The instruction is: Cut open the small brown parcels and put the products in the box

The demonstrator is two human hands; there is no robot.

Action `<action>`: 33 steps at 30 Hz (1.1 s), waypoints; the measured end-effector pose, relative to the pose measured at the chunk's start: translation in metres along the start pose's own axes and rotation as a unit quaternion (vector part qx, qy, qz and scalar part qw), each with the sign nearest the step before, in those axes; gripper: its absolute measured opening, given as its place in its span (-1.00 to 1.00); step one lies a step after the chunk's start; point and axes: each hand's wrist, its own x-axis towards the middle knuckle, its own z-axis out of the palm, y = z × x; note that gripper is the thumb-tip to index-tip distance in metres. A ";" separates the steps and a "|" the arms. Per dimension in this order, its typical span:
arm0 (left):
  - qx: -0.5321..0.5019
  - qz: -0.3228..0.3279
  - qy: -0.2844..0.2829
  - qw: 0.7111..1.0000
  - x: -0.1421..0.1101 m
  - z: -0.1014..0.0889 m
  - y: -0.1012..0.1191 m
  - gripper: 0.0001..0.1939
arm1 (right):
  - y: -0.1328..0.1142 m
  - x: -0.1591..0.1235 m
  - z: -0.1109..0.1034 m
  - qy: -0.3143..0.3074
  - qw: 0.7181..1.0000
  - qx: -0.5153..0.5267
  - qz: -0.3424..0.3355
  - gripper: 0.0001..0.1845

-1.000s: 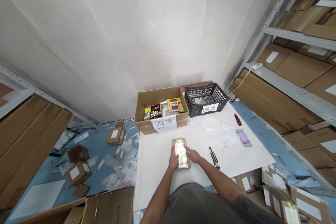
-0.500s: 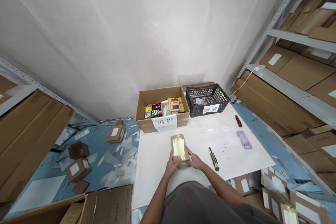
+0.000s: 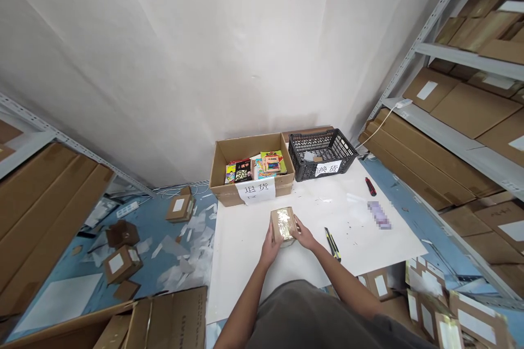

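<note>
A small cardboard box (image 3: 283, 222) with shiny tape across its upward face is held between my two hands over the white table (image 3: 241, 262). My left hand (image 3: 271, 244) grips its left side and near corner. On the opposite side my right hand (image 3: 304, 235) closes round the right edge. Whether the box touches the tabletop I cannot tell. To the right of my right hand lies a yellow-and-black utility knife (image 3: 332, 244). A red-and-black utility knife (image 3: 370, 186) is farther off, near the table's right edge.
At the table's back stand an open carton (image 3: 229, 194) of books and a black plastic crate (image 3: 305, 172), both with paper signs. Shelves (image 3: 470, 52) of boxes rise at right. Paper scraps (image 3: 192, 253) litter the floor at left. More parcels (image 3: 477, 322) sit lower right.
The box has been turned between my hands, so a different face with glossy tape now points up. Both hands have shifted slightly right with it.
</note>
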 end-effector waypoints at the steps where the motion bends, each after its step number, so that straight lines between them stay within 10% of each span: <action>1: -0.008 -0.015 -0.011 1.000 -0.006 -0.001 -0.006 0.17 | 0.005 -0.006 0.002 -0.013 1.000 0.002 -0.006 -0.03; 5: -0.034 -0.065 -0.036 0.997 -0.019 0.001 -0.021 0.22 | 0.014 -0.023 0.009 -0.024 0.999 -0.044 -0.006 0.03; 12: -0.018 -0.029 0.100 0.994 0.015 -0.012 0.014 -0.11 | -0.018 0.014 -0.002 0.024 0.997 -0.073 -0.030 -0.17; 22: 0.117 -0.062 0.018 0.991 0.022 -0.014 -0.002 0.06 | 0.021 -0.004 0.013 -0.024 0.985 -0.169 0.030 -0.20; 33: 0.358 -0.002 -0.178 0.916 0.077 -0.039 0.029 0.41 | 0.078 -0.059 -0.080 0.080 0.963 -0.241 0.085 -0.25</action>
